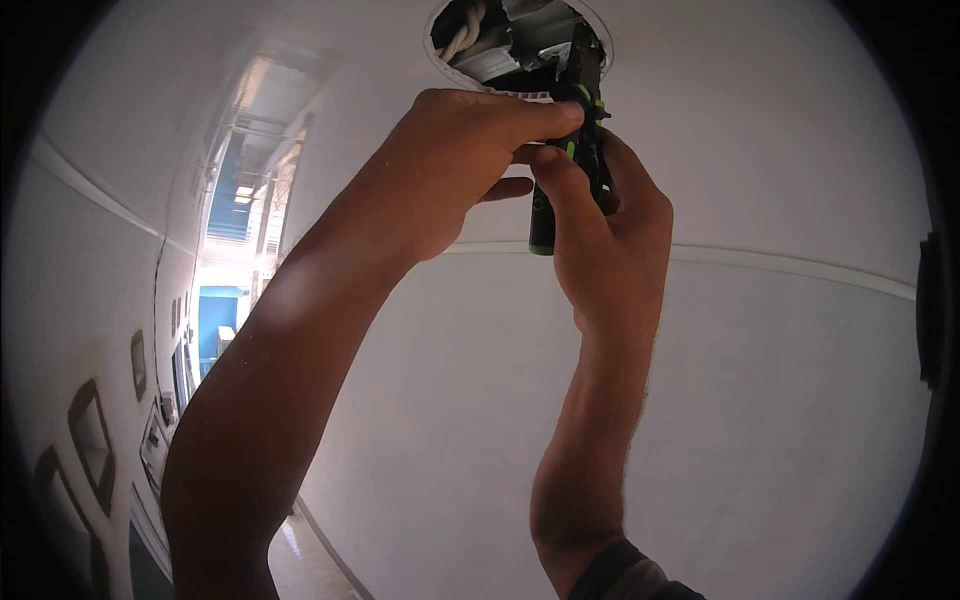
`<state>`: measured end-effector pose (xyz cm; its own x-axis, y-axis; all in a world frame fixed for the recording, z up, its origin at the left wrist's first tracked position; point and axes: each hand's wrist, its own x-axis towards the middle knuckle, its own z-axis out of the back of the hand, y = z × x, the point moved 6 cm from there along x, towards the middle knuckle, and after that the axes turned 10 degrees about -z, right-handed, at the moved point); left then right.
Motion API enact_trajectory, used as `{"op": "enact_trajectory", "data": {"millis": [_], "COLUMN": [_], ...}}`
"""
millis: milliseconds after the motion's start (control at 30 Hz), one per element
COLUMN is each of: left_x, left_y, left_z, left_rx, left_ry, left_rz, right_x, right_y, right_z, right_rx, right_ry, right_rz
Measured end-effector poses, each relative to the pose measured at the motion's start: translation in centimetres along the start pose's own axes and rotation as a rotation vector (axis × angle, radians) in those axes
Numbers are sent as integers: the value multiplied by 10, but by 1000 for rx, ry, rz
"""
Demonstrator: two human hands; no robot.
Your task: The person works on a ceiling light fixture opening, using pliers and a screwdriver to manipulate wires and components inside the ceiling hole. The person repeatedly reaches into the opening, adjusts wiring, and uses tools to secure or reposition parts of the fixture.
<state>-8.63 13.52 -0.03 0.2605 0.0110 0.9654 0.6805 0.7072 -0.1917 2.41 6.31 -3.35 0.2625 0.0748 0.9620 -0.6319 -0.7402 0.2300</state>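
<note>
Overhead, a black-and-green hand tool that looks like a wire stripper (584, 75) points up at a round hole (500, 45) in the ceiling, its dark head overlapping the hole's right side. My right hand (615, 230) is wrapped round its handles, and the green-tipped end of one handle sticks out below the fingers. From the left, my left hand (465, 150) closes on the tool just under its head, thumb pressed on the front. Its other fingers are partly hidden behind the tool. Whether a wire sits in the jaws does not show.
Thick pale twisted cable (465, 35) and torn silvery material (515, 50) show inside the hole. A white wall (480, 400) stands ahead, with recessed boxes (92, 445) in the left wall. A bright opening (235, 230) lies at the left; a dark object (928, 310) edges the right.
</note>
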Motion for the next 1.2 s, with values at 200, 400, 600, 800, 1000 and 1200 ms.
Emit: {"op": "enact_trajectory", "data": {"millis": [200,400,600,800,1000,1200], "left_x": [2,1,-1,-5,12,18], "left_y": [0,25,59,44,30,-8], "left_z": [-4,1,9,-3,-26,-41], "left_rx": [72,60,23,550,905,716], "left_ry": [-126,-91,52,-35,-196,-48], "left_rz": [-15,60,41,-153,-228,-80], "right_x": [-1,8,22,38,69,54], "right_y": [-4,-20,-63,-85,-78,-37], "right_z": [-16,-28,-47,-57,-53,-11], "right_rx": [-191,-184,94,606,791,500], "right_ry": [-188,-66,28,302,543,311], "right_rz": [153,70,97,89,148,73]}}
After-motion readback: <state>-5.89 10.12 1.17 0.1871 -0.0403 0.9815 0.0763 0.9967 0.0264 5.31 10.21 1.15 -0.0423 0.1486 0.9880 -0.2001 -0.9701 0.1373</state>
